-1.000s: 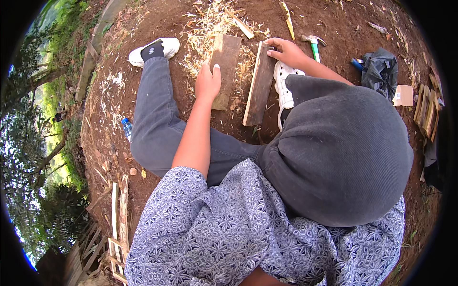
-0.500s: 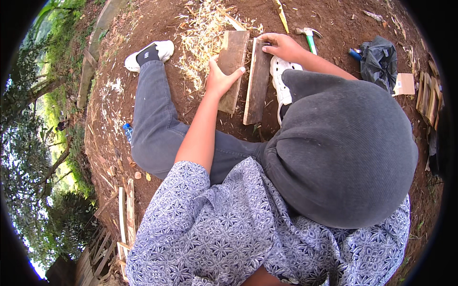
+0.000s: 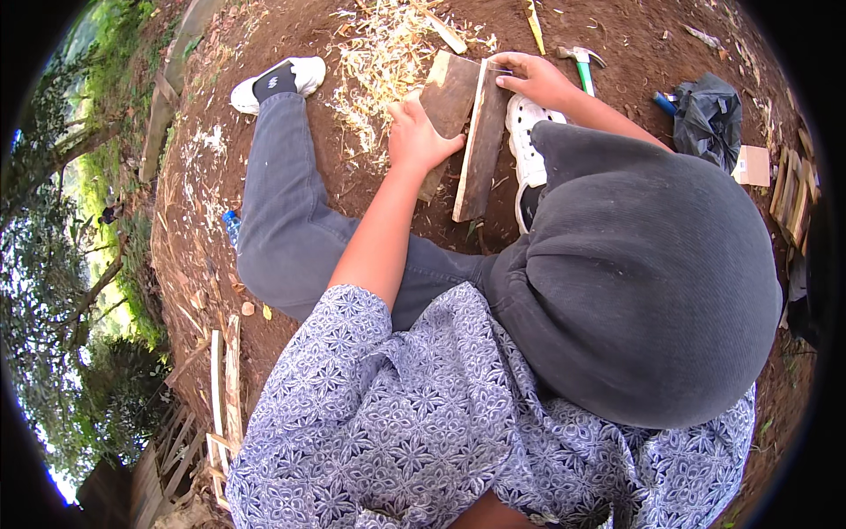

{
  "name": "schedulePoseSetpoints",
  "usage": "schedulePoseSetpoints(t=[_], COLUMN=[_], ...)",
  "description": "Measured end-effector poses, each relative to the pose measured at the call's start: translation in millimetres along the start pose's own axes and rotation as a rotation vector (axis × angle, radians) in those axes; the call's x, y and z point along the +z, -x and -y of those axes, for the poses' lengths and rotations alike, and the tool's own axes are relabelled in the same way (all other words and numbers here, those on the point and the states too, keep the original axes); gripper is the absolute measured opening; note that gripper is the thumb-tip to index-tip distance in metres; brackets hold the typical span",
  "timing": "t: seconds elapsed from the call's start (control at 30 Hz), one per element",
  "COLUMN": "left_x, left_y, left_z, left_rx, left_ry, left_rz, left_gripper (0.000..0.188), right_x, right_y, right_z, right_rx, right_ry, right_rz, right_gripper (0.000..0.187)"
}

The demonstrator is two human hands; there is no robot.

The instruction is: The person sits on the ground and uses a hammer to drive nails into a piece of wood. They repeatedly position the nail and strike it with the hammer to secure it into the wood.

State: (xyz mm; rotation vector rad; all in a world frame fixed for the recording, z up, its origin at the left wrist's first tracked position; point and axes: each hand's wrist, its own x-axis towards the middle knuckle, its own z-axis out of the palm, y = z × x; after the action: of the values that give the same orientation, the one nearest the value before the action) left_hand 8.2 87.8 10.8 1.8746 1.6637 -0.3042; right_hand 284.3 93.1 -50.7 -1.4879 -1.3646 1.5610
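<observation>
My left hand (image 3: 419, 137) grips a brown wooden board (image 3: 451, 93), its thumb stretched over toward a second board. That second board (image 3: 480, 167), dark-faced with a pale long edge, stands right beside the first, and the two appear to meet along the far part. My right hand (image 3: 536, 79) holds the second board's far end, thumb and fingers over its top. Both boards are tilted above the soil between my legs. Part of the first board's near end is hidden behind my left hand and the second board.
Wood shavings (image 3: 379, 79) cover the soil ahead. My right clog (image 3: 526, 145) is close beside the boards. A green-handled hammer (image 3: 584, 70), a yellow strip-like thing (image 3: 535, 26) and a black plastic bag (image 3: 709, 119) lie to the right. Wood strips (image 3: 217, 397) lie at the left.
The first board has shifted right and turned, closing the gap to the second board. More of the second board's pale edge shows. Both hands keep their holds.
</observation>
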Motion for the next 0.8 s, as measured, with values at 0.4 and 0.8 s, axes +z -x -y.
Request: schedulePoseSetpoints(t=[0.4,0.8], left_x=[35.8,38.3], left_y=[-9.3,24.5], left_z=[25.3,35.3], left_rx=[0.229,0.206], left_ry=[0.552,0.398], left_rz=[-0.031,-0.009], left_gripper=[0.097,0.096], right_x=[-4.0,-2.4], right_y=[8.3,4.7], right_z=[10.8,7.8], right_rx=[0.033,0.059], right_ry=[0.136,0.271], right_rz=[-0.051,-0.091], right_gripper=[0.043,0.043])
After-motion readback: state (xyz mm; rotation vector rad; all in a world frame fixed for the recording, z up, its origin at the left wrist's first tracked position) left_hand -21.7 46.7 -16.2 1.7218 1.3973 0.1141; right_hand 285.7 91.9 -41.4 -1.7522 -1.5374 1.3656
